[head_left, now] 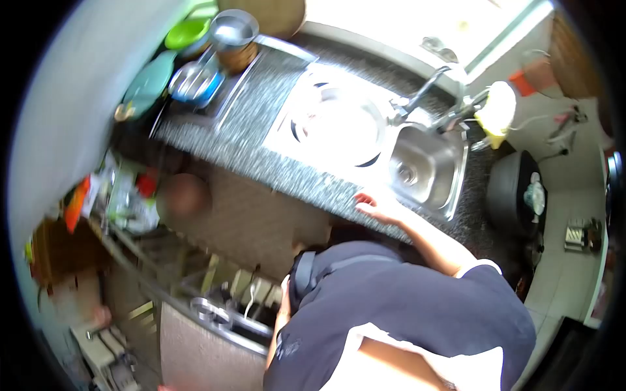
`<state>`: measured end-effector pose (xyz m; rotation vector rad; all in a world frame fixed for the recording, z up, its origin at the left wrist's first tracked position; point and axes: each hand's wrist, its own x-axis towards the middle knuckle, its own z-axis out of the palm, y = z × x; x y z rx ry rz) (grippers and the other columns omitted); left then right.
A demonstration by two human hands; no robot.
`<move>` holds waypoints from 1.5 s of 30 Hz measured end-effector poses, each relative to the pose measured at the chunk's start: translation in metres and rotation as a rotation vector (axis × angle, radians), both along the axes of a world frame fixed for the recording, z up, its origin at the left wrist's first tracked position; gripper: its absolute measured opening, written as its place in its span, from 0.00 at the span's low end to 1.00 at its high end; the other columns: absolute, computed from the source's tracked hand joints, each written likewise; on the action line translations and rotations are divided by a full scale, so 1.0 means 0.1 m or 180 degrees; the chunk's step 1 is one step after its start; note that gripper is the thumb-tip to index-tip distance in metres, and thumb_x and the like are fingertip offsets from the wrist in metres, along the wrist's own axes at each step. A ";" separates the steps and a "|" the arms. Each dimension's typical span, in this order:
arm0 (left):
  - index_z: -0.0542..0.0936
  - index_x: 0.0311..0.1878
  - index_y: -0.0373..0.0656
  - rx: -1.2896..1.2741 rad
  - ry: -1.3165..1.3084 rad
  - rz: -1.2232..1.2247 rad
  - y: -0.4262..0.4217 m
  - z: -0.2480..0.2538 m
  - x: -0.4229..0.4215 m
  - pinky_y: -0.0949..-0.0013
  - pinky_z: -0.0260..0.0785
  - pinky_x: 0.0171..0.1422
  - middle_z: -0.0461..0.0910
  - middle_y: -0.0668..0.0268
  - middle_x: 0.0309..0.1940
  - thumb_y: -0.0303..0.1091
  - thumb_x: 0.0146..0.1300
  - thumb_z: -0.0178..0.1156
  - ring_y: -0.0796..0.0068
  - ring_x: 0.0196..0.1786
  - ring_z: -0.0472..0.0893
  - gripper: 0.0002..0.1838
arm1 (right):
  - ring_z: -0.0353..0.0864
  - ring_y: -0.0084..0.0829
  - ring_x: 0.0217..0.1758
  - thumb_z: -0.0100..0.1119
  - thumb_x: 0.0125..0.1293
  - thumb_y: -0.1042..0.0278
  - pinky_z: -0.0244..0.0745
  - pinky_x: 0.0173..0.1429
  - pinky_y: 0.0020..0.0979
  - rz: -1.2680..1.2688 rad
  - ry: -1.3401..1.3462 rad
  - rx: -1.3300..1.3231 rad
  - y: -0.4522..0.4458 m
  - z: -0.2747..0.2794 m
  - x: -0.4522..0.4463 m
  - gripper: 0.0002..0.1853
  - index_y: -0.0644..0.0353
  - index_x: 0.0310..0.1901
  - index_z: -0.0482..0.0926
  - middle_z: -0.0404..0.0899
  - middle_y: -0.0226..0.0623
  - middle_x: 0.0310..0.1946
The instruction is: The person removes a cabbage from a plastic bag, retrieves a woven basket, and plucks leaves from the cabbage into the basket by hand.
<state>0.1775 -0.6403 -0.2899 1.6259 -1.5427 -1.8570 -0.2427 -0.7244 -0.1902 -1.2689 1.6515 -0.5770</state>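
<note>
My right hand (378, 206) rests over the front edge of the granite counter (293, 173), just in front of the sink. Its fingers are spread a little and nothing is in them. Beyond it, a large round metal basin (368, 127) sits in the left bowl, washed out by glare. The smaller steel sink bowl (424, 159) lies to the right, its drain showing. A faucet (424, 91) stands behind the two bowls. My left hand (285, 296) hangs low beside my body near a dark bag or strap at my waist, its fingers mostly hidden.
At the far left of the counter are a metal saucepan (235, 29), a blue container (197, 85), a green bowl (187, 34) and a teal lid-like piece (149, 85). A black pot-shaped appliance (512, 192) stands right of the sink. A metal rack (212, 309) is at lower left.
</note>
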 end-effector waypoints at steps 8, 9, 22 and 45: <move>0.74 0.58 0.40 -0.0039 -0.0516 -0.1178 -1.43 -0.15 -0.63 0.64 0.67 0.62 0.75 0.56 0.56 0.37 0.64 0.58 0.64 0.57 0.75 0.20 | 0.82 0.36 0.45 0.57 0.62 0.58 0.76 0.51 0.34 -0.1250 0.0508 -0.0328 0.04 0.38 -0.94 0.19 0.62 0.50 0.77 0.82 0.43 0.41; 0.75 0.56 0.40 -0.0190 -0.0491 -0.1186 -1.59 -0.38 -0.62 0.64 0.68 0.61 0.76 0.53 0.53 0.40 0.62 0.61 0.63 0.56 0.76 0.22 | 0.82 0.36 0.45 0.57 0.62 0.59 0.76 0.50 0.35 -0.1322 0.0802 -0.0471 0.09 0.52 -1.02 0.18 0.61 0.49 0.77 0.82 0.41 0.40; 0.78 0.51 0.40 -0.1203 -0.1177 -0.1681 -2.74 -0.05 -0.90 0.59 0.68 0.60 0.78 0.51 0.49 0.45 0.57 0.62 0.54 0.54 0.77 0.23 | 0.64 0.45 0.61 0.55 0.66 0.62 0.63 0.67 0.48 -0.4064 -0.3742 -0.4891 -0.19 3.11 -3.68 0.24 0.64 0.58 0.60 0.62 0.51 0.56; 0.81 0.44 0.39 -0.0505 -0.1286 -0.0061 -0.48 -0.71 0.20 0.63 0.73 0.50 0.83 0.55 0.38 0.42 0.59 0.62 0.62 0.42 0.82 0.17 | 0.80 0.40 0.50 0.56 0.63 0.74 0.75 0.60 0.42 -0.0859 -0.3344 -0.6091 -0.06 4.01 -3.71 0.14 0.70 0.49 0.75 0.79 0.47 0.49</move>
